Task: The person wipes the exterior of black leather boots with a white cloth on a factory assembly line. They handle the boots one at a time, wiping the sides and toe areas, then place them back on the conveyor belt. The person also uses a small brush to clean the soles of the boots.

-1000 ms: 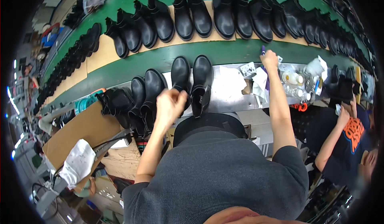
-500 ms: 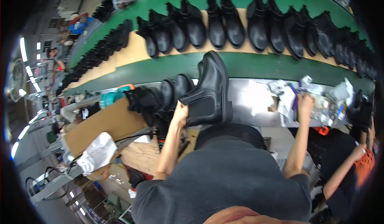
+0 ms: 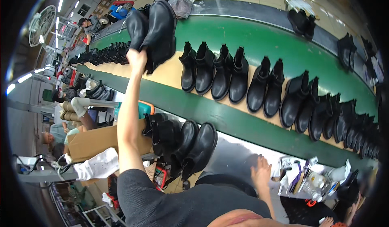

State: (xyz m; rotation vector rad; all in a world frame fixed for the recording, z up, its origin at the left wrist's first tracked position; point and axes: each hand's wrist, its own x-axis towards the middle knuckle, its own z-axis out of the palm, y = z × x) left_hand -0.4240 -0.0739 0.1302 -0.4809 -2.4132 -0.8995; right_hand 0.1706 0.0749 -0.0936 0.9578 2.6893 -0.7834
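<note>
The left hand (image 3: 137, 60) is over the long green belt (image 3: 227, 30), the right hand (image 3: 261, 172), fingers spread and seemingly empty, at the narrower metal desk (image 3: 231, 156). The former grasps two black boots (image 3: 161, 28) near their shafts: probably fairly light, stiff-soled, smooth but pliant above, best taken there.

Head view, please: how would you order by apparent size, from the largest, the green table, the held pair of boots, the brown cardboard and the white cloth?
1. Green table
2. Held pair of boots and brown cardboard: too alike to rank
3. White cloth
</note>
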